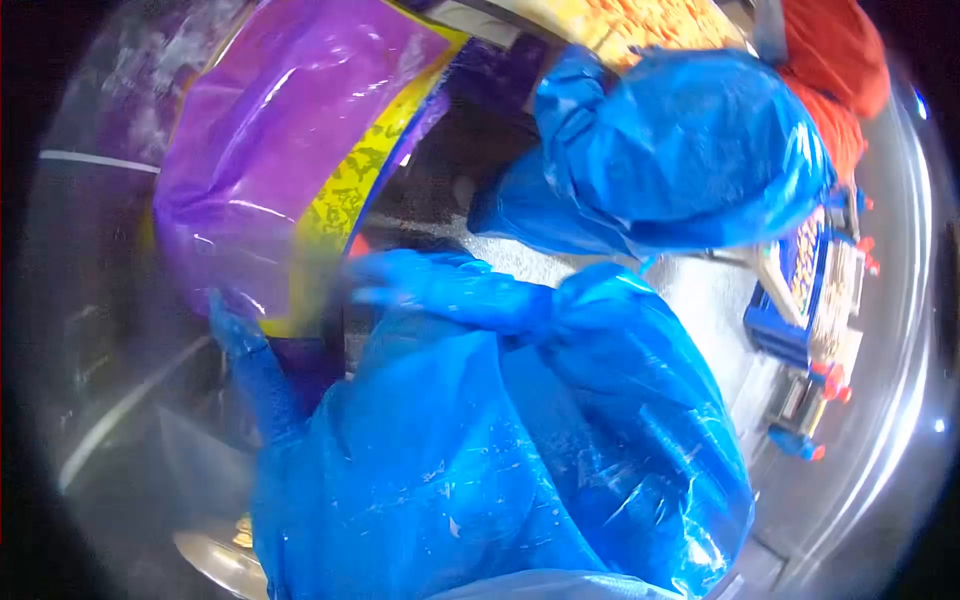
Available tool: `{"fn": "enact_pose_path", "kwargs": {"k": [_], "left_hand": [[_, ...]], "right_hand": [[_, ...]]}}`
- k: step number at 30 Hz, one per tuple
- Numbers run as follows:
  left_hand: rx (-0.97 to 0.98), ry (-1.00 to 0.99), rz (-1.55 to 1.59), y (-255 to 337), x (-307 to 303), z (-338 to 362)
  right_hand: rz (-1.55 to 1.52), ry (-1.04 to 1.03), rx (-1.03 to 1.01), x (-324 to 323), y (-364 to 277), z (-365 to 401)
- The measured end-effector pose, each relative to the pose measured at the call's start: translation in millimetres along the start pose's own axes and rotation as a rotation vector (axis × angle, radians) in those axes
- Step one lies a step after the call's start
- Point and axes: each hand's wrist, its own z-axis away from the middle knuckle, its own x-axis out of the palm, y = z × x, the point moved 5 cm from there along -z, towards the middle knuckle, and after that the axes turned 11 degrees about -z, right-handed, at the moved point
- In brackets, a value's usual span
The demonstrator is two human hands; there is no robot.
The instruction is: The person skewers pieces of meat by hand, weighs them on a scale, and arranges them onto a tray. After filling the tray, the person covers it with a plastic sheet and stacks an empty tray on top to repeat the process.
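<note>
A large, shiny purple bag (280, 150) with a yellow printed strip and a blue edge fills the upper left. My left hand (237, 330), in a blue glove, is at the bag's lower edge with its fingers closed against the plastic. Also gloved in blue, my right hand (410, 283) reaches across to the bag's lower right side. Its fingers are stretched out and smeared by motion, near the yellow strip. Blue plastic sleeves and a blue gown cover my arms and body.
Another person in a blue plastic gown (690, 150) stands close at the upper right, beside a tray of orange-yellow pieces (650, 25). Someone in red (835, 70) is behind. A blue crate (785, 325) sits at the right. A metal bowl (215, 560) is at the lower left.
</note>
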Motion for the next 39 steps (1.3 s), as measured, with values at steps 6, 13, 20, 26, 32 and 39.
{"fn": "enact_pose_path", "kwargs": {"k": [6, 13, 20, 26, 32, 39], "left_hand": [[-0.076, -0.470, -0.351, -27.6, 79.2, 20.2], [0.370, -0.973, -0.591, -21.7, 223.3, 54.4], [0.820, -0.600, -0.785, -51.9, 368.9, 27.8], [0.793, -0.347, -0.926, -9.2, 387.2, -46.1], [0.808, -0.165, -0.983, 10.0, 410.6, -132.7], [0.755, -0.083, -1.013, 9.6, 435.9, -214.1]], "right_hand": [[-0.167, 0.854, 0.528, -67.3, 151.2, 271.1], [-0.324, 1.880, 0.346, -199.8, 224.6, 537.8], [-0.376, 1.747, -0.061, -434.6, 99.5, 390.2], [-0.176, 1.667, 0.050, -499.5, 99.5, 317.4], [-0.167, 1.618, 0.089, -494.8, 115.4, 307.4], [-0.206, 1.550, 0.215, -411.7, 150.7, 318.4]]}}
